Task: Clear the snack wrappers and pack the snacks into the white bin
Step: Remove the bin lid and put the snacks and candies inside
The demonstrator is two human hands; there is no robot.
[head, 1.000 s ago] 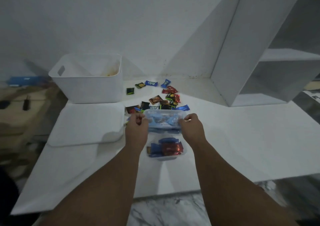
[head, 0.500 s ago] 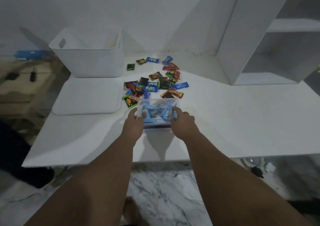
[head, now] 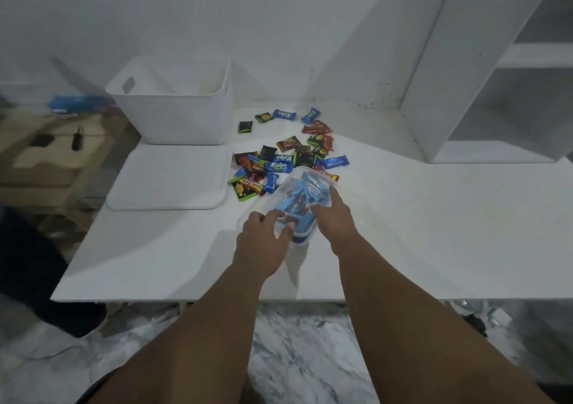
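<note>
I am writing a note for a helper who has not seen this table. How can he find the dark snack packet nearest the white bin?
Start at the white bin at the back left of the white table. Just right of its front corner lies a small black packet with green edges. Unlike the heaped snacks, it lies alone, touching nothing.

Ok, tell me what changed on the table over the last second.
The clear container of blue snacks, held level and crosswise by both hands a second ago, is now turned end-on and tilted. The left hand shifted its grip to the near end, the right hand to the right side. The white bin, flat white lid and loose snacks stayed put.
</note>
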